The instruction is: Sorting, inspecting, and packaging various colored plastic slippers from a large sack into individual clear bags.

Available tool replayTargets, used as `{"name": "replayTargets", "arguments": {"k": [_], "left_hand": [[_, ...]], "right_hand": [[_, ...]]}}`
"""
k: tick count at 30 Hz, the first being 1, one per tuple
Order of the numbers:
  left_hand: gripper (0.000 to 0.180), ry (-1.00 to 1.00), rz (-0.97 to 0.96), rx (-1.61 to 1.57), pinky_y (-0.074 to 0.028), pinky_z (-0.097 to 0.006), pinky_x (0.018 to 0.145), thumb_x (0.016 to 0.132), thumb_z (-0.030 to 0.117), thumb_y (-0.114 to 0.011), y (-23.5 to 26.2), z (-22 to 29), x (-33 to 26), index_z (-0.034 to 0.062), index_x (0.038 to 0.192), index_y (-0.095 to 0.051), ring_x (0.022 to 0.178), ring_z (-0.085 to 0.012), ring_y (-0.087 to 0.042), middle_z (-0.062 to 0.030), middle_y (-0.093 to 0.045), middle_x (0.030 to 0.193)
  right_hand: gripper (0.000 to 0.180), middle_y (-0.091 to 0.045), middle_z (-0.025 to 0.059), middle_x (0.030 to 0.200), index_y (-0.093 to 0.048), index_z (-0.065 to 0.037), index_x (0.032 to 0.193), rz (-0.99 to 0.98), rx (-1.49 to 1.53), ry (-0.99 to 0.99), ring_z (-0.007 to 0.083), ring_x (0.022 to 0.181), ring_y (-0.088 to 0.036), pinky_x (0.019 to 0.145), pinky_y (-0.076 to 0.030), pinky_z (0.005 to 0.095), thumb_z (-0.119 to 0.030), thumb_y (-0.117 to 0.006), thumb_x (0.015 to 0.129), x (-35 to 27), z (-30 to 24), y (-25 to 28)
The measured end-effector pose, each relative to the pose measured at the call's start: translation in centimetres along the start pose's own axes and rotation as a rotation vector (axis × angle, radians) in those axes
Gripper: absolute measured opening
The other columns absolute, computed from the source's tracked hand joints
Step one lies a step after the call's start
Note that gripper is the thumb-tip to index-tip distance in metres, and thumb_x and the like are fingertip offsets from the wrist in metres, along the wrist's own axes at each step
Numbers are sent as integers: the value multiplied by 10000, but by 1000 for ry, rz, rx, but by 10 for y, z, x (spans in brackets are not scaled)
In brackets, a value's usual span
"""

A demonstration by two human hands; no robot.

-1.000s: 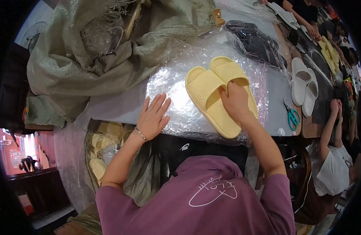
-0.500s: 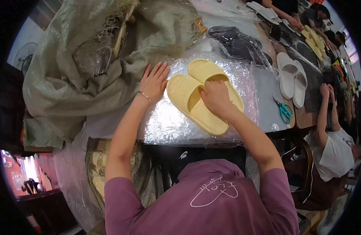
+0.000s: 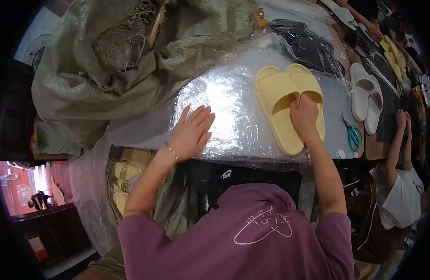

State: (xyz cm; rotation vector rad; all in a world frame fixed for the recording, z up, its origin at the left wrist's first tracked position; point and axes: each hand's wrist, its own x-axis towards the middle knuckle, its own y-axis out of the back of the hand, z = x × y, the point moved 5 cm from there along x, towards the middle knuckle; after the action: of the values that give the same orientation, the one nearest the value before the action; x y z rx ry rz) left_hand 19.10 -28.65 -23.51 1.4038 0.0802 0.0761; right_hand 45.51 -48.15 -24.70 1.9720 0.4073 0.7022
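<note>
Where the right grip [image 3: 306,116] reaches between the pair of yellow slides [image 3: 284,123], thumb and fingers appear to pinch the two adjoining sides; the fingertips are hidden in the foot openings. With this pair as the clock's centre, the left grip [image 3: 190,136] lies between 8 and 9 o'clock, spread flat and holding nothing, palm down over glossy clear film [image 3: 243,135]; whether it touches cannot be told. The pair sits over the right part of that film on the grey-topped desk [image 3: 334,119], toes pointing between 11 and 12 o'clock.

State of the work: the two slides are matched and aligned side by side, yet bare; judged against the film-wrapped black bundle [image 3: 306,44] between 12 and 1 o'clock, any such covering is not yet begun.

Counts: yellow slides at the grip, two; light-grey slides [image 3: 360,105] near 3 o'clock, two; teal-handled scissors [image 3: 355,136] between 3 and 4 o'clock, one; black bundle, one, its contents uncountable; large olive woven sack [image 3: 107,93] between 9 and 10 o'clock, one. Farther out, the distant yellow slides [image 3: 394,60] at 2 o'clock seem to number two; the bagged yellow slides [image 3: 119,184], below desk level near 8 o'clock, overlap too much to count.
</note>
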Motion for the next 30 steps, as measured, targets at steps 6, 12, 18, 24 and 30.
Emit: {"name": "replayTargets", "arguments": {"k": [6, 12, 18, 24, 30], "left_hand": [[503, 190, 138, -51, -150, -474, 1134, 920, 208, -463, -20, 5, -49, 87, 1401, -378, 1366, -275, -296, -93, -351, 1465], [506, 189, 130, -54, -127, -474, 1139, 916, 176, -440, -24, 0, -51, 79, 1408, -369, 1382, -275, -267, -93, -331, 1477], [502, 167, 146, -84, -119, -476, 1140, 918, 169, -420, -20, 3, -48, 56, 1404, -363, 1387, -290, -252, -107, -329, 1476], [484, 191, 106, -93, -121, -481, 1138, 910, 167, -453, -18, 6, -46, 48, 1376, -393, 1378, -302, -266, -120, -359, 1452], [401, 158, 260, -644, -208, -506, 1096, 864, 146, -507, 61, 40, -14, 29, 1247, -518, 1191, -294, -435, -127, -517, 1193]], "right_hand": [[189, -607, 212, 719, -556, 7, 741, -9, 124, -33, 402, 713, -592, 677, -450, 496, -169, -614, 773, -2, -12, 9], [144, -608, 175, 695, -577, -14, 678, -84, 393, 457, 355, 706, -592, 719, -433, 468, -151, -596, 719, -19, -126, 18], [225, -645, 176, 749, -604, -7, 756, -222, 178, 257, 336, 729, -633, 710, -492, 442, -212, -549, 834, -3, -114, -29], [262, -632, 128, 763, -603, 4, 988, -377, 355, 53, 261, 702, -621, 670, -487, 363, -213, -617, 841, 11, -62, 15], [291, -622, 97, 743, -621, -28, 1080, -41, 557, -125, 227, 653, -591, 644, -474, 363, -121, -650, 806, -5, 34, 61]]}}
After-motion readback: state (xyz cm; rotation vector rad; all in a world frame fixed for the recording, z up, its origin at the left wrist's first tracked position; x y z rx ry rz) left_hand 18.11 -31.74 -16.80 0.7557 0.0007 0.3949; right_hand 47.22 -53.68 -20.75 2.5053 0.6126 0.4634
